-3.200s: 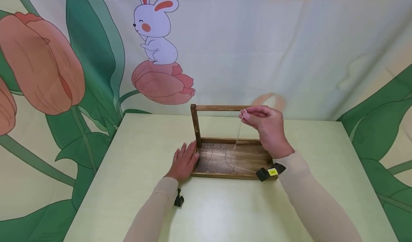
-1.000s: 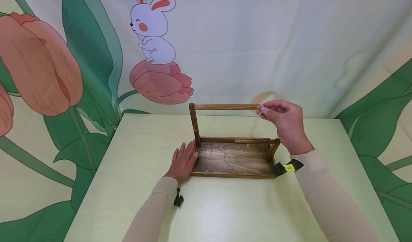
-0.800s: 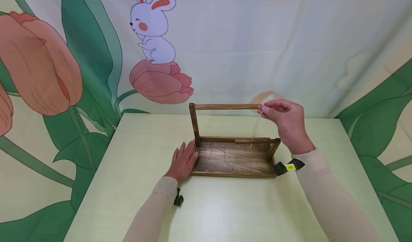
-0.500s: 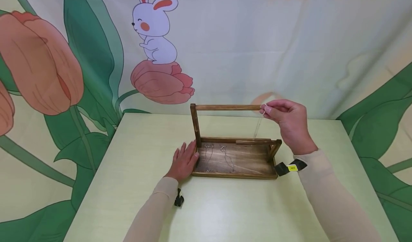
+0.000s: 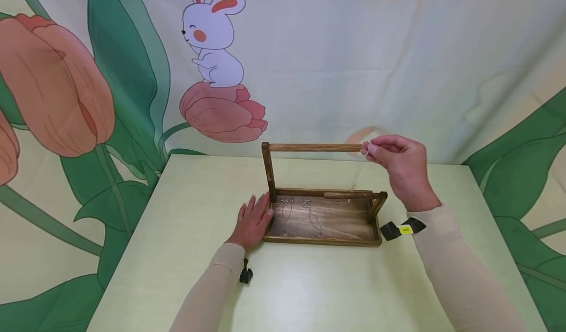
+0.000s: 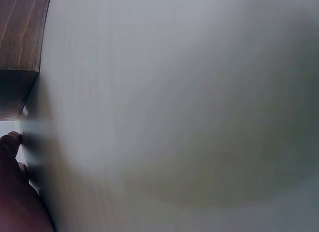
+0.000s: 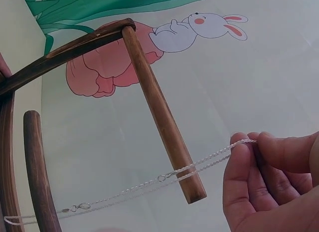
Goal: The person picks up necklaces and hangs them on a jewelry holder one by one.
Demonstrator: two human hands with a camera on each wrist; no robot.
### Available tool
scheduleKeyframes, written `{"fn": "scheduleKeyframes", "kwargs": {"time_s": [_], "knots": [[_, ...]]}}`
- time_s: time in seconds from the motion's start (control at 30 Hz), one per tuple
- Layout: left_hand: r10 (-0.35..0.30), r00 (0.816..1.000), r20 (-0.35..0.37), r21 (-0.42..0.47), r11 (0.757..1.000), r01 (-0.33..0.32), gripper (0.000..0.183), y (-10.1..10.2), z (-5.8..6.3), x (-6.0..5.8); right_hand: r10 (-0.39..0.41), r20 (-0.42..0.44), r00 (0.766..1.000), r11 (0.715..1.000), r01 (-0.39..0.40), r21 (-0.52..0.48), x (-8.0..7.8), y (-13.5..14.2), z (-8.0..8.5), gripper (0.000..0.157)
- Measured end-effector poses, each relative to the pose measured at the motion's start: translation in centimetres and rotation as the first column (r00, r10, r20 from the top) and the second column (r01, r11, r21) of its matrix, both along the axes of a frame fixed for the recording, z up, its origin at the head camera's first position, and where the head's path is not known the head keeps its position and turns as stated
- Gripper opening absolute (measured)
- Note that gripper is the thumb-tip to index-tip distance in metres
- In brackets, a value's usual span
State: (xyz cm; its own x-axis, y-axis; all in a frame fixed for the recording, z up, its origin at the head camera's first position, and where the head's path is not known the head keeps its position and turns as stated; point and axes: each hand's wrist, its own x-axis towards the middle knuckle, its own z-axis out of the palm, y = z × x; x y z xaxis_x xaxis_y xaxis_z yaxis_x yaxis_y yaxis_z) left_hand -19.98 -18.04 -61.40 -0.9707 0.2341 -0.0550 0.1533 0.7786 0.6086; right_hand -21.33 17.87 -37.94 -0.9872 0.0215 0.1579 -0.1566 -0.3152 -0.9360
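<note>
A printed curtain (image 5: 309,67) hangs behind a pale table (image 5: 177,283). On it stands a wooden rack (image 5: 325,241) with a bar (image 5: 309,147) overhead. The right hand (image 5: 406,172), raised at the bar's free end, pinches a necklace between thumb and fingers. The left hand (image 5: 251,225) lies straight-fingered against the rack's left end, gripping nothing. The necklace (image 7: 124,193) dangles toward the tray, where thin chains (image 5: 312,216) lie. Since 3.2 seconds ago, the right hand has shifted rightward; the left has stayed put.
</note>
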Motion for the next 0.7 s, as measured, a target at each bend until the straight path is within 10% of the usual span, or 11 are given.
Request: {"fn": "scheduleKeyframes", "kwargs": {"time_s": [0.7], "knots": [[-0.005, 1.000, -0.008, 0.000, 1.000, 0.005, 0.064, -0.1, 0.1, 0.0, -0.036, 0.016, 0.999, 0.999, 0.036, -0.021, -0.1, 1.2, 0.5, 0.008]]}}
